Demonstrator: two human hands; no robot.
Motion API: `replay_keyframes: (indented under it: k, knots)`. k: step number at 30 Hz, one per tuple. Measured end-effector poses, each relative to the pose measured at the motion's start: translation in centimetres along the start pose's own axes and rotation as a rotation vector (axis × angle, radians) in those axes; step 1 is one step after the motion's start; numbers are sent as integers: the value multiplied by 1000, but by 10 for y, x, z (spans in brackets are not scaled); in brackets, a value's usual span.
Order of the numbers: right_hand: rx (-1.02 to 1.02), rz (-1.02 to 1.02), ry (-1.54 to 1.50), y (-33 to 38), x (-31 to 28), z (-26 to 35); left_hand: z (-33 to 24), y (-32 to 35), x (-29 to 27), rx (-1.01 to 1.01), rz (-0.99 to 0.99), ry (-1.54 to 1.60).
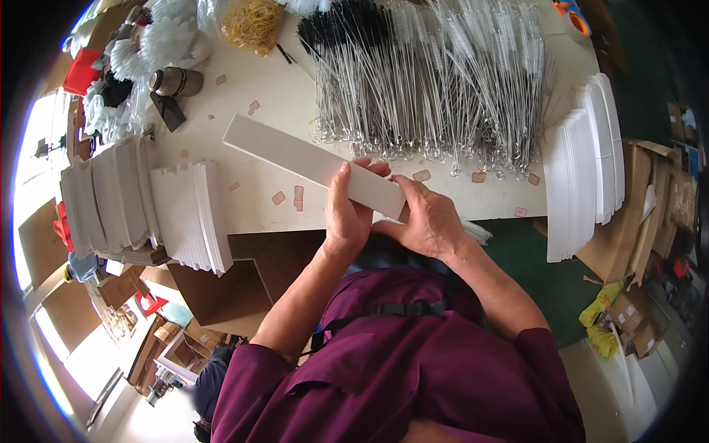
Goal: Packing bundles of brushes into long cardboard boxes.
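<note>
Along its far edge, right of the middle, the pale surface (pixel 273 88) carries a dense spread of wire brushes (pixel 436 88), the black bristles to the left and the pale ones to the right, their looped ends turned toward the front edge. Flat white cardboard pieces (pixel 188 214) stand in packed rows at the near left corner, some reaching past the front edge. Another white stack (pixel 572 177) lines the right edge down to the near right corner, also reaching over the front. Next in size comes a long white box (pixel 284 150), held at the middle of the front edge and slanting from there toward the far left corner. The left hand (pixel 347 210) grips it partway along, the thumb against the near side and the fingers curled around so that their tips show at the far side. At the box's near right end is the right hand (pixel 432 218), its fingers and thumb apart, pinching that end between them. A heap of yellowish rubber bands (pixel 252 23) lies by the far edge, left of the brushes. A metal bottle (pixel 181 81) is nearer the left edge. Orange-handled scissors (pixel 576 21) are at the far right corner. Smallest are the red-edged paper labels (pixel 298 198), scattered between the brushes and the front edge and farther left.
</note>
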State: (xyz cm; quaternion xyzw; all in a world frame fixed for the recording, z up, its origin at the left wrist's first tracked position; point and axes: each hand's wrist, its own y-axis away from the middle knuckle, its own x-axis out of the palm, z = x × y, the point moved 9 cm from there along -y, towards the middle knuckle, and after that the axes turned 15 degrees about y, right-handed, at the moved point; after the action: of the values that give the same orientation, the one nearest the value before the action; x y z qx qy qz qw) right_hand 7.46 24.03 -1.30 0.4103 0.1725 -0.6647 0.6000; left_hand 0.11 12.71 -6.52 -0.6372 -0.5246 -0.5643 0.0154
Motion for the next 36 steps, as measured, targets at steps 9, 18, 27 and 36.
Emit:
replay_keyframes:
  k: [9, 18, 27, 36]
  knots:
    - [-159, -52, 265, 11, -21, -7, -18, 90, 83, 554, 809, -1838]
    - [-263, 100, 255, 9, -15, 11, 5, 32, 43, 280, 784, -1966]
    - [120, -515, 420, 24, -129, -72, -14, 34, 44, 504, 724, -1882]
    - [110, -466, 50, 12, -42, -27, 18, 30, 41, 412, 671, -1926]
